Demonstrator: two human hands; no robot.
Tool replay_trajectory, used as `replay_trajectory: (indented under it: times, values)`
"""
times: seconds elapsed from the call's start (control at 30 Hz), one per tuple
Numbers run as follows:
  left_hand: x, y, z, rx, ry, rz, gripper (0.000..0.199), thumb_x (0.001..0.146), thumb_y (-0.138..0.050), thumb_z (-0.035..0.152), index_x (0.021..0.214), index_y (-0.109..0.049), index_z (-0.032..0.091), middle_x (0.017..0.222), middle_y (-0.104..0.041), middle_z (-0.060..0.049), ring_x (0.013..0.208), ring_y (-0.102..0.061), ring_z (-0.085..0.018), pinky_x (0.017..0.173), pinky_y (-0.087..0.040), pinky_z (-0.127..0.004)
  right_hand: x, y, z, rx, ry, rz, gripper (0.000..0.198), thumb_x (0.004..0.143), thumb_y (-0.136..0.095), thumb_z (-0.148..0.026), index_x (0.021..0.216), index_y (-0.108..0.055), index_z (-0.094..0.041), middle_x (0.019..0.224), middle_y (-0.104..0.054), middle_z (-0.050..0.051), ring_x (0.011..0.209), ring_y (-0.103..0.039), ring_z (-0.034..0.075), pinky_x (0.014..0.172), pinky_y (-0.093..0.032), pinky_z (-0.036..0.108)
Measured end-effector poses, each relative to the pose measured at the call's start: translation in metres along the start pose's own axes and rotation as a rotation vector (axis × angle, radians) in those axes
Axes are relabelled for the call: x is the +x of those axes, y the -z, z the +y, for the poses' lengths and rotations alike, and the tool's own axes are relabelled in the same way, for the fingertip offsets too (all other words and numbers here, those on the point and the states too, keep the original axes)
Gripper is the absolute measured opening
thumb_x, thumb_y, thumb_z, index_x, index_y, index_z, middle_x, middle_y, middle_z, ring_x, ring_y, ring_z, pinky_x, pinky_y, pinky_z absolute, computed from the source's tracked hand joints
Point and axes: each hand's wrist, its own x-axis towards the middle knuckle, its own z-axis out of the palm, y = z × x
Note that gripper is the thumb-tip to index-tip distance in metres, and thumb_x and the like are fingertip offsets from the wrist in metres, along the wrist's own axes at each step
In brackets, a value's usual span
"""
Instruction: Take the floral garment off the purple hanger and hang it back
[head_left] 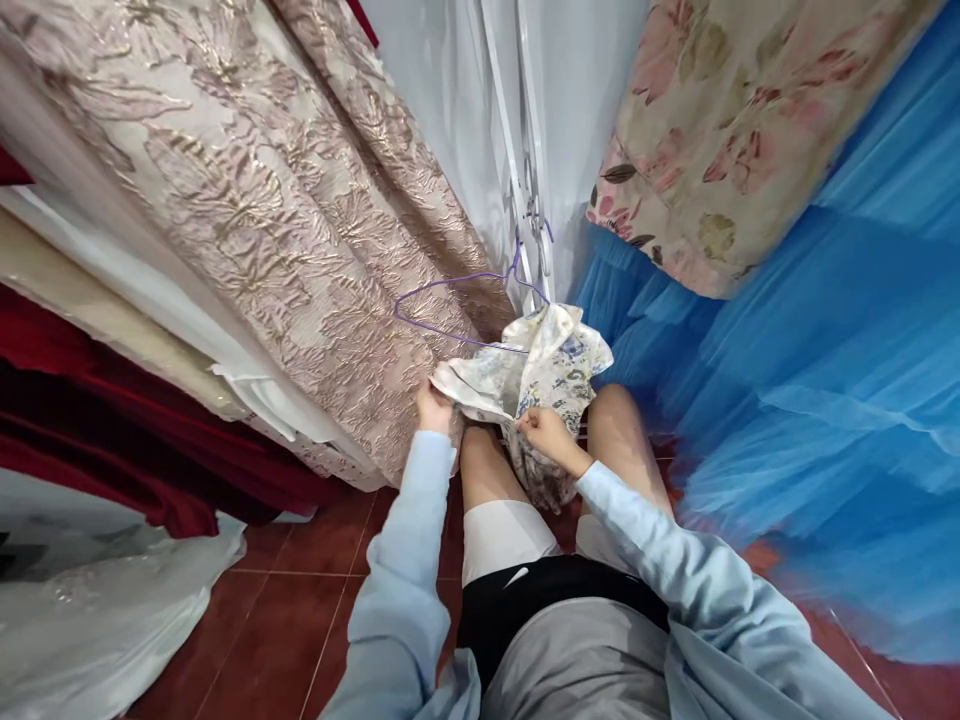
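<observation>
Seen from the head camera, a person in a pale blue long-sleeved top holds a floral garment (536, 375) above bare knees, with both hands closed on the cloth: the left hand (434, 410) pinches its left edge, fingers clamped together, while the right hand (546, 433) grips a fold lower down near the middle. The garment hangs bunched from a purple wire hanger (457, 310), whose hook reaches up towards white rails (525, 150) set against a pale curtain. To the left hangs a heavy beige brocade curtain (262, 200), with red fabric (112, 440) below it; to the right spreads blue tulle (810, 400) under a rose-patterned cloth (735, 120). Below lies a red-brown tiled floor (300, 600)
</observation>
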Motion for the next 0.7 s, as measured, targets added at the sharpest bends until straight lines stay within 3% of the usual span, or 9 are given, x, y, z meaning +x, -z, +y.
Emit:
replay_trajectory:
  times: [0.1, 0.2, 0.23, 0.33, 0.4, 0.57, 0.7]
  values:
    - [-0.040, -0.014, -0.029, -0.026, 0.028, -0.059, 0.028, 0.088, -0.069, 0.041, 0.078, -0.058, 0.018, 0.074, -0.064, -0.003, 0.073, -0.065, -0.015, 0.073, -0.055, -0.027, -0.009, 0.009, 0.009, -0.038, -0.032, 0.024, 0.010, 0.076, -0.067, -0.023, 0.084, -0.070, -0.017, 0.074, -0.071, 0.006, 0.072, -0.064, 0.022, 0.075, -0.049, 0.033]
    - [-0.080, -0.040, -0.038, 0.134, -0.094, -0.368, 0.030, 0.086, -0.074, 0.046, 0.087, -0.064, 0.018, 0.076, -0.062, -0.001, 0.067, -0.061, -0.013, 0.068, -0.053, -0.025, -0.019, 0.025, 0.002, 0.025, 0.145, 0.063, 0.048, 0.068, -0.076, -0.024, 0.115, -0.067, -0.018, 0.114, -0.071, 0.011, 0.105, -0.064, 0.028, 0.096, -0.048, 0.039]
    - [-0.091, -0.049, -0.036, 0.242, -0.178, -0.485, 0.030, 0.088, -0.072, 0.048, 0.090, -0.066, 0.018, 0.078, -0.062, -0.002, 0.069, -0.061, -0.013, 0.069, -0.053, -0.025, -0.022, 0.031, -0.004, 0.080, 0.223, 0.056, 0.049, 0.070, -0.076, -0.027, 0.117, -0.065, -0.018, 0.117, -0.069, 0.011, 0.108, -0.062, 0.028, 0.098, -0.048, 0.040]
    - [-0.112, -0.074, -0.028, 0.518, -0.458, -0.675, 0.029, 0.093, -0.068, 0.047, 0.091, -0.070, 0.018, 0.091, -0.061, -0.005, 0.086, -0.062, -0.017, 0.081, -0.052, -0.029, -0.028, 0.054, -0.027, 0.230, 0.313, -0.027, 0.021, 0.085, -0.063, -0.034, 0.097, -0.064, -0.017, 0.091, -0.067, 0.004, 0.085, -0.059, 0.021, 0.081, -0.050, 0.034]
    - [-0.120, -0.082, -0.027, 0.525, -0.504, -0.728, 0.031, 0.093, -0.067, 0.049, 0.094, -0.068, 0.019, 0.102, -0.059, -0.007, 0.100, -0.060, -0.019, 0.092, -0.050, -0.031, -0.034, 0.074, -0.041, 0.235, 0.314, -0.061, 0.022, 0.091, -0.057, -0.038, 0.084, -0.060, -0.018, 0.077, -0.061, 0.001, 0.072, -0.053, 0.017, 0.070, -0.046, 0.030]
    - [-0.138, -0.071, -0.046, 0.375, -0.056, -0.946, 0.049, 0.090, -0.066, 0.059, 0.120, -0.057, 0.021, 0.115, -0.064, -0.008, 0.109, -0.061, -0.024, 0.099, -0.049, -0.034, -0.050, 0.140, -0.059, -0.056, 0.423, -0.020, 0.020, 0.095, -0.055, -0.035, 0.088, -0.065, -0.020, 0.080, -0.066, 0.003, 0.071, -0.056, 0.019, 0.068, -0.042, 0.029]
    - [-0.136, -0.051, -0.057, 0.421, 0.070, -0.968, 0.051, 0.084, -0.070, 0.065, 0.100, -0.064, 0.017, 0.100, -0.067, -0.007, 0.097, -0.062, -0.024, 0.089, -0.050, -0.033, -0.044, 0.197, -0.057, -0.282, 0.480, 0.174, 0.015, 0.093, -0.056, -0.031, 0.090, -0.068, -0.022, 0.080, -0.068, 0.004, 0.072, -0.059, 0.022, 0.068, -0.041, 0.031]
